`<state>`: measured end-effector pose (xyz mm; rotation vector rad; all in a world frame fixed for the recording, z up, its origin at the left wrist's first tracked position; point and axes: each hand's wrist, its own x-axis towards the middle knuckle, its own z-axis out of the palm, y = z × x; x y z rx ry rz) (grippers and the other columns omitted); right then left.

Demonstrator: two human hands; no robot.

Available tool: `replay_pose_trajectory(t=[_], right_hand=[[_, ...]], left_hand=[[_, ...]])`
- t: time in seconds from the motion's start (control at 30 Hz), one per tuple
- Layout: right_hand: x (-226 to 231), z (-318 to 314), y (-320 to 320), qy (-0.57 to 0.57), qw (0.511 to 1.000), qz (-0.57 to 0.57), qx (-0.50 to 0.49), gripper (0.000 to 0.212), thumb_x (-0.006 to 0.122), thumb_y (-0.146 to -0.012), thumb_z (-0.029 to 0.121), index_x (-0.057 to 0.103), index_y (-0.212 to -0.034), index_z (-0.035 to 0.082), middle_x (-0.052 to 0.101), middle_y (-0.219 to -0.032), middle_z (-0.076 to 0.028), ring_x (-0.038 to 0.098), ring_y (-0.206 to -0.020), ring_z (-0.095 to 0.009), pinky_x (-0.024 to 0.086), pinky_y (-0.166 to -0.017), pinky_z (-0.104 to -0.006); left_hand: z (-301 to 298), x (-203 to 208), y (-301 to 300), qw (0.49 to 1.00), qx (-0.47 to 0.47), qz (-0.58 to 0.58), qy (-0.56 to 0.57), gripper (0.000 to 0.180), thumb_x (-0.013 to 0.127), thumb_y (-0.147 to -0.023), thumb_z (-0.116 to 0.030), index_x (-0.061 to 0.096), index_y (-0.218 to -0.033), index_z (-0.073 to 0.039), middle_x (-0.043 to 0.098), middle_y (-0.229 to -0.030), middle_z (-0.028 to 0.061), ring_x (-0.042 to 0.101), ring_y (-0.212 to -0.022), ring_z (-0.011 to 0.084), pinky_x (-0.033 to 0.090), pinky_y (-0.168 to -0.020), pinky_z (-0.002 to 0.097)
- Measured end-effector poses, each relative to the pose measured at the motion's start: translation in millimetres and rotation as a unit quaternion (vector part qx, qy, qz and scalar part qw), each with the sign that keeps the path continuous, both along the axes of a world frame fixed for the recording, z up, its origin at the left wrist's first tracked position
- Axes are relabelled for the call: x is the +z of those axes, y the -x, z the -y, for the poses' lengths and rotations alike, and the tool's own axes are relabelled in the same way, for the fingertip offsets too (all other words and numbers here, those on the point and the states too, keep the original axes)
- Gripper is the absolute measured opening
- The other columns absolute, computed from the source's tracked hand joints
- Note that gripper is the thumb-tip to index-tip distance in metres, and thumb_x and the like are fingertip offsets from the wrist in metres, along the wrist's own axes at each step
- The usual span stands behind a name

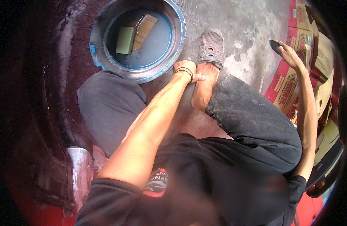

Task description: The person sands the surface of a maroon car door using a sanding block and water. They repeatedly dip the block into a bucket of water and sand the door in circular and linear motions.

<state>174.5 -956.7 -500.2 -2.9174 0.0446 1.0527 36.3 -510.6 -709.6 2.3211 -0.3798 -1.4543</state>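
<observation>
My left hand [186, 69] is down beside my sandaled foot. Its fingers are curled in, the thumb reaches against the foot [204, 88], and whatever the fingers may hold is hidden. Out to the right, my right hand [291, 57] is raised in front of the cardboard boxes, gripping a thin dark flat piece [275, 47] between thumb and fingers. Just left of my foot stands a round blue-rimmed basin [177, 19] with cloudy water. In it lie a green block [125, 40] and a tan-brown block [145, 30], side by side.
Red and brown cardboard boxes [284, 92] line the right side. A dark, dusty panel-like surface [68, 56] runs along the left. Near my left hip is a roll-like bundle wrapped in printed paper [80, 165]. The floor [245, 34] is grey with whitish stains.
</observation>
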Motion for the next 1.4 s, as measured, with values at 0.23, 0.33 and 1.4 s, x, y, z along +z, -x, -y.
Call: replay_pose_trajectory(t=[0.23,0.33,1.4], right_hand=[[3.9,-17.2,-6.6,-0.011,1.000,0.001,0.013,0.052,0.047,-0.116,0.024,0.057,-0.165,0.011,0.066,-0.157,-0.024,0.062,-0.146,-0.035,0.046,-0.125,-0.0447],[5.4,-7.1,-6.6,-0.021,0.999,0.002,-0.029,0.056,0.047,-0.112,0.024,0.057,-0.164,0.008,0.069,-0.151,-0.028,0.065,-0.142,-0.038,0.048,-0.122,-0.0456],[-19.0,-3.8,15.7,-0.041,0.999,0.010,0.000,0.055,0.050,-0.105,0.021,0.063,-0.156,0.006,0.072,-0.139,-0.032,0.068,-0.137,-0.046,0.051,-0.117,-0.0490]], left_hand=[[-7.4,-17.4,9.3,0.999,0.018,-0.024,0.030,0.104,0.060,-0.091,-0.093,0.081,-0.132,0.000,0.078,-0.137,0.0266,0.073,-0.134,0.0397,0.057,-0.109,0.0537],[-8.8,-37.4,9.5,0.970,0.231,-0.032,0.067,0.115,0.039,-0.096,-0.096,0.081,-0.129,0.006,0.076,-0.136,0.0314,0.072,-0.135,0.0406,0.056,-0.111,0.0516],[5.9,-3.6,29.1,0.935,0.011,-0.324,0.147,0.080,0.072,-0.094,-0.075,0.077,-0.091,0.005,0.074,-0.079,0.0168,0.072,-0.065,0.0260,0.062,-0.061,0.0399]])
